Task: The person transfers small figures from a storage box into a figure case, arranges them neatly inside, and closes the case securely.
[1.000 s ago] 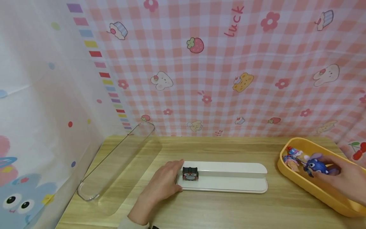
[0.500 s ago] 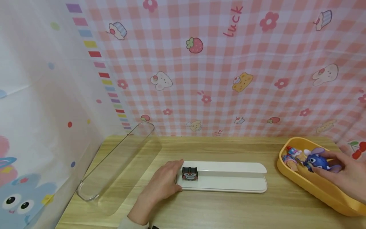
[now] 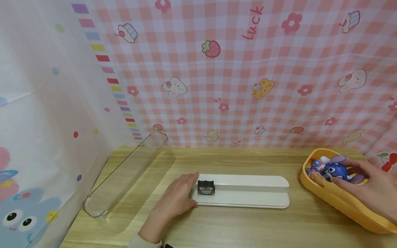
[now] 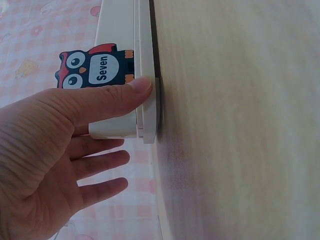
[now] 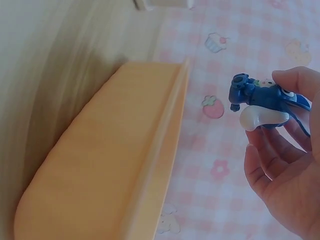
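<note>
My left hand (image 3: 176, 196) holds the left end of a white two-step display stand (image 3: 248, 199), thumb at the front edge and fingers behind. At that end stands a small black-and-red owl figure (image 4: 95, 67), with "Seven" written on its belly. At the right, my right hand (image 3: 370, 187) pinches a blue big-eared toy figurine (image 3: 338, 171) between thumb and fingers. In the right wrist view the figurine (image 5: 267, 100) shows a white part and lies sideways, above the rim of a yellow tray (image 5: 105, 145). More small colourful figurines (image 3: 316, 167) lie in the tray's far end.
A clear plastic cover (image 3: 130, 179) lies slantwise on the wooden table (image 3: 235, 227) at the left. Behind the table hangs a pink checked curtain (image 3: 198, 75), and a white printed one (image 3: 46, 103) hangs at the left side.
My right hand has raised the blue figurine out of the tray's inside and shifted it slightly left. My left hand, the stand and the owl figure have stayed put.
</note>
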Available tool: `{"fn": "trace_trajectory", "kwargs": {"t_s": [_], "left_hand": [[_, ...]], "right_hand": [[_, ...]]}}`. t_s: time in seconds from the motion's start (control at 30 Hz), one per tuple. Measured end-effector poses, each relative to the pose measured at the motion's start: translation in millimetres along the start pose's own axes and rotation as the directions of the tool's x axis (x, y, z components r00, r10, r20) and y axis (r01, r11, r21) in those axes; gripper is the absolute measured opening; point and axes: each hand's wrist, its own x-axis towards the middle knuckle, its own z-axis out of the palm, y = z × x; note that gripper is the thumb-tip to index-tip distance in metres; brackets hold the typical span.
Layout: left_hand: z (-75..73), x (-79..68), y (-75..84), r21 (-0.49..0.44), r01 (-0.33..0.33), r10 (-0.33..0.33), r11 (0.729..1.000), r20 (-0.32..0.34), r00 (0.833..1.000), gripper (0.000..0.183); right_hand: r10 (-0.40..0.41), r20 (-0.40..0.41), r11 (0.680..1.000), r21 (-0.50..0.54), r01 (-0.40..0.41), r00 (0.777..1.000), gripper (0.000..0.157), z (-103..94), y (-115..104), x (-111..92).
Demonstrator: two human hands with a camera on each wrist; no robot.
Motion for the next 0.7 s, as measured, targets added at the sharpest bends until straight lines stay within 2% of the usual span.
{"fn": "trace_trajectory", "kwargs": {"t_s": [0.13,0.43,0.7], "left_hand": [[-0.5,0.2,0.2,0.001,0.004,-0.004,1.000,0.002,1.000,0.097],[0.2,-0.4,-0.2,-0.008,-0.004,0.004,1.000,0.001,1.000,0.096],[-0.7,-1.5,0.9,-0.009,0.006,-0.006,1.000,-0.001,1.000,0.096]], "right_hand": [[-0.045,0.003,0.998,0.039,0.045,0.999,0.052,0.9,-8.0,2.8],[-0.055,0.048,0.998,0.040,0.053,0.997,0.049,7.1,-27.8,4.8],[-0.109,0.031,0.990,0.089,0.106,0.994,0.046,16.1,-40.2,5.9]]}}
